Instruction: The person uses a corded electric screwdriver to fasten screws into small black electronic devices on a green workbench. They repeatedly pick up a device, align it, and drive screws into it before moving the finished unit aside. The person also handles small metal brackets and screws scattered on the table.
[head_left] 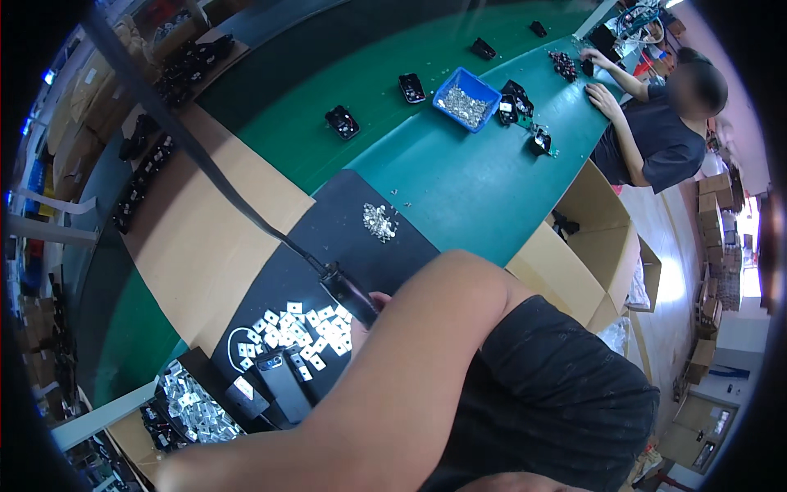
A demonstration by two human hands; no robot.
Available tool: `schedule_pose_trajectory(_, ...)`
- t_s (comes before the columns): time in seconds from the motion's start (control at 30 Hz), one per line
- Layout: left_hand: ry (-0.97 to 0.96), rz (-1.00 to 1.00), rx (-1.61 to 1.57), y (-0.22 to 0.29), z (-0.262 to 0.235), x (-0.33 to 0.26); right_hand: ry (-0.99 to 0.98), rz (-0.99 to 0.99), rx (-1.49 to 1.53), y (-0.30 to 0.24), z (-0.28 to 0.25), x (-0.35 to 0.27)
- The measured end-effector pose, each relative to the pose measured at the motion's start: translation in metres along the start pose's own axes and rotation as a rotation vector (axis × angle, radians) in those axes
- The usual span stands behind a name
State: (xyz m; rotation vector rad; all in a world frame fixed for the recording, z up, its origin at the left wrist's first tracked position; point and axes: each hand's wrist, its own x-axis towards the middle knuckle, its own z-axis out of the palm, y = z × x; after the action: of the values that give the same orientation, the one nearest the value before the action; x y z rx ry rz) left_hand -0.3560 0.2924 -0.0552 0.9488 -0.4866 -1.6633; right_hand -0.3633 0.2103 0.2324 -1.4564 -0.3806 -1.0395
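Observation:
My left hand [358, 334] is mostly hidden behind my right forearm; its visible fingers are wrapped round a black cylindrical electric screwdriver [348, 293]. A dark cord runs from this tool to the upper left. My right forearm [385, 394] crosses the foreground from its bent elbow to the lower left, and the right hand does not show. Beside the tool, several small square metal plates [283, 330] with holes lie scattered on a dark mat [340, 201]. Farther up the mat is a small heap of shiny metal bits [379, 223].
Black boxy devices [283, 385] and a bin of metal pieces [193, 406] stand lower left. A blue basket [498, 97] of small parts and several black housings [343, 122] sit farther off. A cardboard box [611, 197] stands right, near a co-worker [656, 139] at the table.

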Motion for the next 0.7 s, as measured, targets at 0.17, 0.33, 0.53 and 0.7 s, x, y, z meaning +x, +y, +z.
schedule_pose_trajectory(0.17,-0.069,0.032,0.040,-0.047,-0.033,0.020,-0.096,-0.087,0.016,-0.001,-0.005,-0.028)
schedule_pose_trajectory(0.33,-0.040,0.054,-0.033,-0.013,-0.010,0.009,-0.151,-0.184,-0.309,0.004,0.000,-0.039)
schedule_pose_trajectory(0.53,0.005,-0.042,0.060,-0.006,-0.013,0.004,-0.639,0.157,-0.366,0.000,-0.013,-0.010)
schedule_pose_trajectory(0.7,0.037,0.014,0.189,-0.051,-0.040,-0.009,-0.066,0.081,-0.703,0.073,-0.019,-0.065)
